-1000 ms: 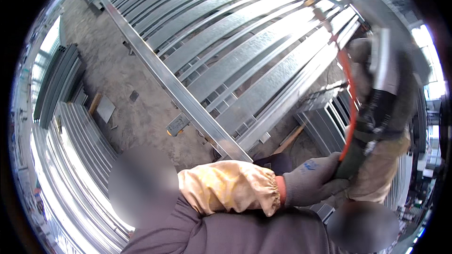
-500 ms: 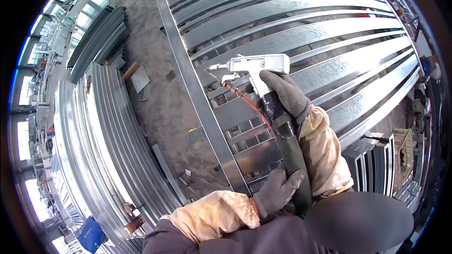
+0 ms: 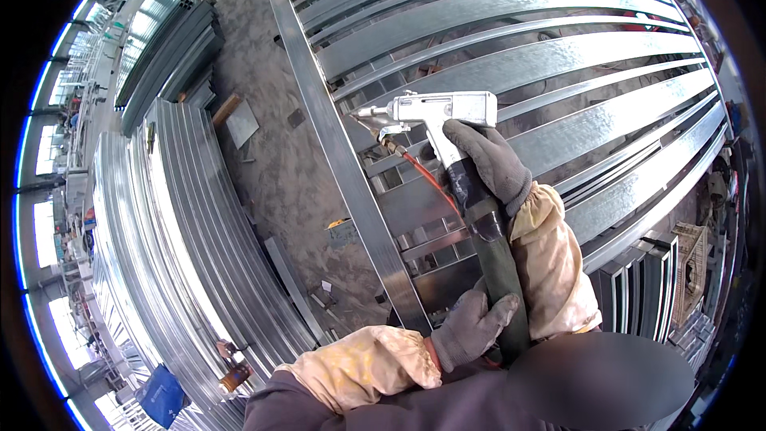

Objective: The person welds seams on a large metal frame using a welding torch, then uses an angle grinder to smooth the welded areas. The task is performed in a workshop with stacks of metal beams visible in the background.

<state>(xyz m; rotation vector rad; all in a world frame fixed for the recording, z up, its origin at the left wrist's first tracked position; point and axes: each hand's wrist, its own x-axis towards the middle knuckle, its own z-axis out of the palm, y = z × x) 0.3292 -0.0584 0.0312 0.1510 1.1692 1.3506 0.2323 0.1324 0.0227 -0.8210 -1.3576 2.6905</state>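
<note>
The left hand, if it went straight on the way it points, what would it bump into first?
Probably the dark green tube that the left hand holds; just past it in the picture comes the tan right sleeve, though depth is hard to judge.

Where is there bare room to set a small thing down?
Bare floor lies between the long side rail and the stacked metal profiles, nearer than the loose plate. Over the near slats it is crowded: the right hand holds the welding gun, the left hand its green sleeve.
</note>
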